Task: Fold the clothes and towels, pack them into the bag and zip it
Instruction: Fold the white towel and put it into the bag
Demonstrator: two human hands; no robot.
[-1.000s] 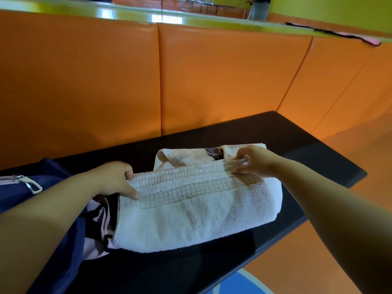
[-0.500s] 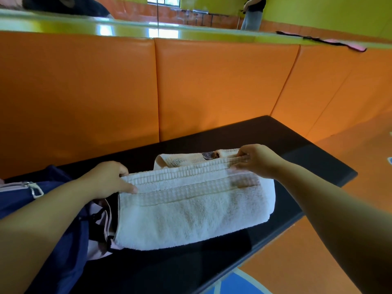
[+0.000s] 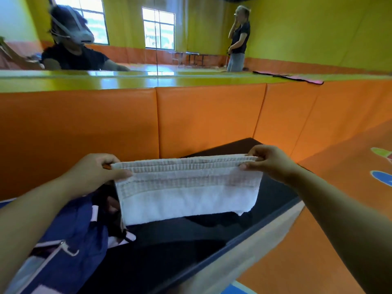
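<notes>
A folded white towel hangs in the air above the black table, its ribbed top edge stretched level between my hands. My left hand pinches the towel's upper left corner. My right hand pinches the upper right corner. The lower edge of the towel hangs just above the tabletop. A navy blue bag with pink trim and a metal zip pull lies at the lower left, partly under my left forearm; what is inside it is hidden.
Orange padded wall panels stand right behind the table. Above them a mirror reflects the yellow room, a standing person and windows. A pink and black cloth lies on the ledge at right. Orange floor lies to the right of the table.
Both hands have lifted the towel off the table and it now hangs upright between them. The camera has tilted up, showing the mirror and the room.
</notes>
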